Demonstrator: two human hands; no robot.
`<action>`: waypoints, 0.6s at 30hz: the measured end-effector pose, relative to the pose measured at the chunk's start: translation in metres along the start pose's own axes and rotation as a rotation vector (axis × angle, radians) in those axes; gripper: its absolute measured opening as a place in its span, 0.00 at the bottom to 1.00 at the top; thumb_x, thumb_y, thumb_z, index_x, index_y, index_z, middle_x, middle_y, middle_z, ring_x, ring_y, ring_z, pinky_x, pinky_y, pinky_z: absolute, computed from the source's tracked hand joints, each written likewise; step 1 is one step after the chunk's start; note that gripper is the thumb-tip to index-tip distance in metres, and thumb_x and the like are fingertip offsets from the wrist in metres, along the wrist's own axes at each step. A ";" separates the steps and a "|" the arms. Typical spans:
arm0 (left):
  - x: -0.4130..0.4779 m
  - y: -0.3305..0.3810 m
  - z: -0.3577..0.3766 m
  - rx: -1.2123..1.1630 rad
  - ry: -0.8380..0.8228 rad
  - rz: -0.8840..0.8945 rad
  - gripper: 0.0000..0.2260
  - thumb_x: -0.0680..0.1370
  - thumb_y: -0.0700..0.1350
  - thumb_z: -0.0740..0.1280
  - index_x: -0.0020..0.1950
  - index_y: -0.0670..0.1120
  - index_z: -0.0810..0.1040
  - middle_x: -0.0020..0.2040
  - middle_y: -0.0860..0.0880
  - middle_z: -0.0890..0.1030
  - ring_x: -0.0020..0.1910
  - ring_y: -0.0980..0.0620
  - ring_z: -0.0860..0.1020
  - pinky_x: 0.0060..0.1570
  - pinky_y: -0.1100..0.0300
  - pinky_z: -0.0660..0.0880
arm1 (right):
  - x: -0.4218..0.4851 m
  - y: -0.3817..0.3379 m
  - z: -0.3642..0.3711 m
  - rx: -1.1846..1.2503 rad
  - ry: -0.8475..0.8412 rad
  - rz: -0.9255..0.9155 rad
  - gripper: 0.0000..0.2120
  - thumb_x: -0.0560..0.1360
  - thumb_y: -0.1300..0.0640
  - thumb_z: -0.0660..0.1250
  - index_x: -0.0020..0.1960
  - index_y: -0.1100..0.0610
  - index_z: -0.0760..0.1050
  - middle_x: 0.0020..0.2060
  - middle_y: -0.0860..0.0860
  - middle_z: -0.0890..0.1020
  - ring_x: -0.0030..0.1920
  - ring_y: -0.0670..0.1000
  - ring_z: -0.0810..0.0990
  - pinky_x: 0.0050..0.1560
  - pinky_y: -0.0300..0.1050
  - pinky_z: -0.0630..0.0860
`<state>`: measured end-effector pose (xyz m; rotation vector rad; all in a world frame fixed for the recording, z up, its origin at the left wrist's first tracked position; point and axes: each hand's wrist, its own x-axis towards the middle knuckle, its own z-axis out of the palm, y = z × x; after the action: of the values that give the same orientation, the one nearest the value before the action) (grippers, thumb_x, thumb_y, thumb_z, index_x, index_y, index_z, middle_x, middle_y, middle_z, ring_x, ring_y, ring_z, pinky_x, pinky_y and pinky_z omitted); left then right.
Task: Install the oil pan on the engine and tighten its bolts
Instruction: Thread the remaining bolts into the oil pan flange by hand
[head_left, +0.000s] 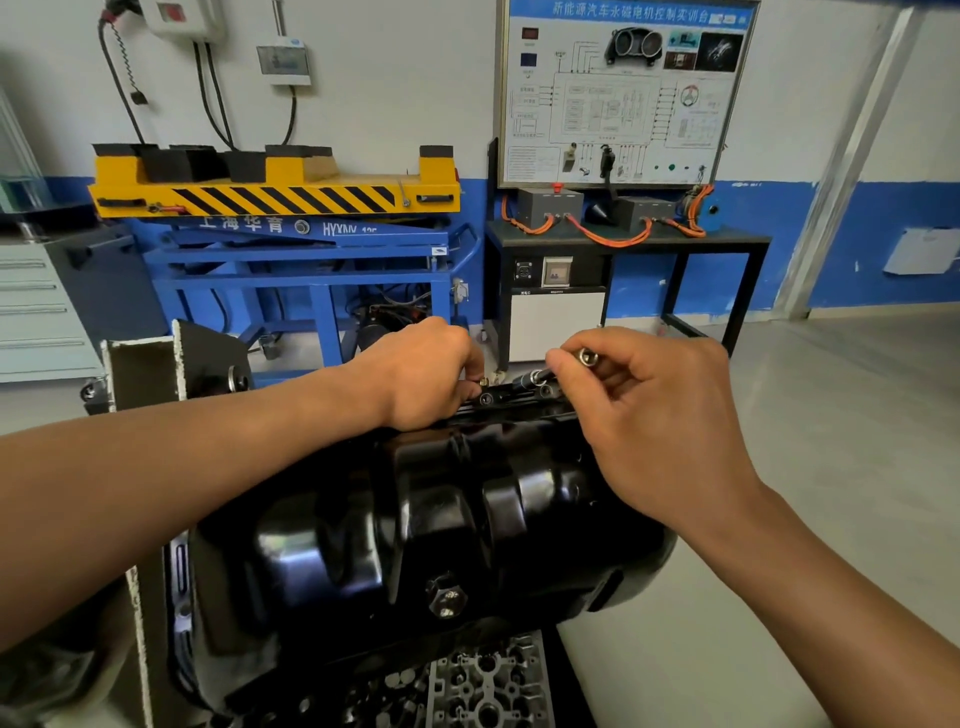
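A glossy black oil pan (415, 519) lies dome-up on the engine (483, 680), a drain plug (445, 597) on its near side. At the pan's far flange (514, 397) my left hand (426, 374) pinches a small brass-coloured bolt (484, 382) at a hole. My right hand (660, 415) grips a metal socket driver (540, 375), its tip down on the flange and its silver end (587, 356) sticking out by my forefinger. Other bolt holes show along the flange between my hands.
The engine hangs on a stand with a white-edged plate (140, 374) at the left. Behind stand a blue-and-yellow lift cart (291, 228), a black table with a training board (623, 93) and orange cables, and grey drawers (36, 306) at far left. Bare floor lies to the right.
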<state>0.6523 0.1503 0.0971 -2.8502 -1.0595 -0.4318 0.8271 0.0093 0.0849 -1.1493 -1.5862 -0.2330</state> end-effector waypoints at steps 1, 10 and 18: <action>0.000 0.001 0.000 -0.001 0.003 -0.003 0.04 0.79 0.47 0.69 0.49 0.47 0.82 0.35 0.59 0.70 0.37 0.51 0.72 0.40 0.56 0.70 | 0.000 0.000 0.000 -0.003 0.000 0.003 0.07 0.77 0.56 0.71 0.41 0.56 0.83 0.28 0.47 0.81 0.29 0.49 0.79 0.33 0.47 0.76; -0.019 -0.003 -0.008 -0.197 0.057 0.085 0.07 0.77 0.45 0.72 0.52 0.45 0.85 0.24 0.57 0.71 0.26 0.58 0.72 0.33 0.65 0.69 | -0.008 -0.007 -0.022 0.151 0.096 0.164 0.06 0.77 0.55 0.70 0.42 0.48 0.82 0.31 0.44 0.83 0.32 0.45 0.82 0.36 0.38 0.79; -0.026 -0.004 -0.008 -0.559 0.108 0.066 0.01 0.74 0.43 0.75 0.42 0.47 0.86 0.22 0.52 0.70 0.22 0.58 0.66 0.35 0.66 0.73 | 0.000 -0.007 -0.026 0.339 0.148 0.330 0.06 0.78 0.56 0.69 0.42 0.50 0.82 0.31 0.46 0.84 0.29 0.44 0.81 0.31 0.31 0.74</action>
<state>0.6292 0.1360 0.0975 -3.2641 -0.9400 -1.0063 0.8387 -0.0120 0.0975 -1.0786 -1.2277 0.1603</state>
